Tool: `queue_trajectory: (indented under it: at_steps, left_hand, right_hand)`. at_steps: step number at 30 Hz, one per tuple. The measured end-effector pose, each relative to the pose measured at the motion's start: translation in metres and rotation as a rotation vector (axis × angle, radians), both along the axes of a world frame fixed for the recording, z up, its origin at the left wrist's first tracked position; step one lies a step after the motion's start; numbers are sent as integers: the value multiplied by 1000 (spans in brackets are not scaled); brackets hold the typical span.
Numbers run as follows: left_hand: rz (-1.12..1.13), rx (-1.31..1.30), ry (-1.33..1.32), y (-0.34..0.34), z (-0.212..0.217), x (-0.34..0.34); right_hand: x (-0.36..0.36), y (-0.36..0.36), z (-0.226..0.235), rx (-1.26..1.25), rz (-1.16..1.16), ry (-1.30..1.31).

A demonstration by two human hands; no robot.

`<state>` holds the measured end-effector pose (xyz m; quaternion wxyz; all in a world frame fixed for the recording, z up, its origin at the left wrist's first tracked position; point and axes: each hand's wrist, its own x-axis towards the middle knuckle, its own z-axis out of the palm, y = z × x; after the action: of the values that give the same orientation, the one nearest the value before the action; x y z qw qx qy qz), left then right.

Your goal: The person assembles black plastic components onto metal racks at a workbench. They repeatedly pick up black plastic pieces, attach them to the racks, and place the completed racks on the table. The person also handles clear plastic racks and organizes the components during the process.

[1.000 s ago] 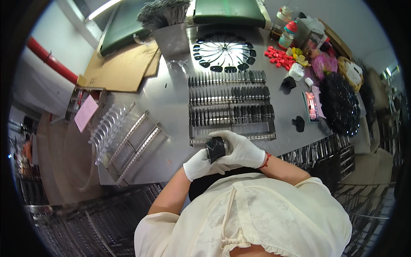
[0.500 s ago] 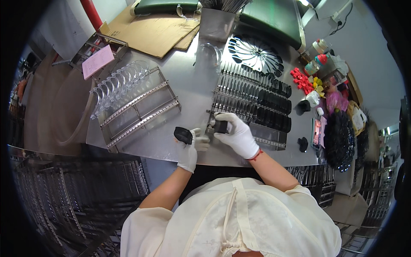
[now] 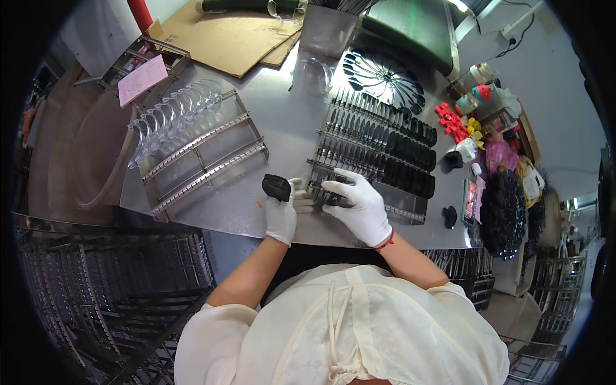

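Observation:
My left hand (image 3: pixel 282 215), in a white glove, is closed on a small, glossy black curved piece (image 3: pixel 276 188), which stands up above the thumb side. My right hand (image 3: pixel 360 208), gloved as well, is at the lower left corner of a metal rack (image 3: pixel 410 214). Its thumb and fingers are bent round a dark piece (image 3: pixel 341 201), mostly covered by the glove; its exact kind is hidden. Rows of thin, dark curved pieces (image 3: pixel 410 154) stand upright in the rack, close together. The two hands are a short gap apart above the steel table (image 3: pixel 237 208).
On the left, a second metal rack (image 3: pixel 208 163) carries clear curved plastic pieces (image 3: pixel 170 115). Black pieces lie fanned in a ring (image 3: pixel 388 77) behind the near rack. Red clips (image 3: pixel 451 122), bottles (image 3: pixel 480 72) and a phone (image 3: pixel 471 200) line the right edge. Cardboard (image 3: pixel 234 38) lies at the back.
My right hand has turned and lowered slightly, with the black piece now mostly hidden by its fingers. My left hand has risen a little, still gripping its piece. The view has shifted slightly.

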<state>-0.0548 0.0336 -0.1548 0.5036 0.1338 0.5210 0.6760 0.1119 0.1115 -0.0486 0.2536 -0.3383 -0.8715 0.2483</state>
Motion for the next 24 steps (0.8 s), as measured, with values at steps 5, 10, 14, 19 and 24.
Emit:
queue_trajectory:
  at_steps: [5, 10, 14, 19, 24]
  left_hand:
    - [54, 23, 141, 2, -38, -3]
    - [57, 22, 240, -12, 16, -15]
    - [108, 64, 336, -24, 42, -28]
    - [-136, 66, 457, -35, 88, -7]
    - [-701, 85, 264, -36, 96, 32]
  right_hand:
    - [30, 2, 0, 67, -44, -80]
    - [65, 5, -3, 169, -39, -138]
    - [93, 5, -7, 325, -87, -193]
    - [87, -6, 17, 285, -15, -363]
    - [82, -11, 37, 121, -13, -154]
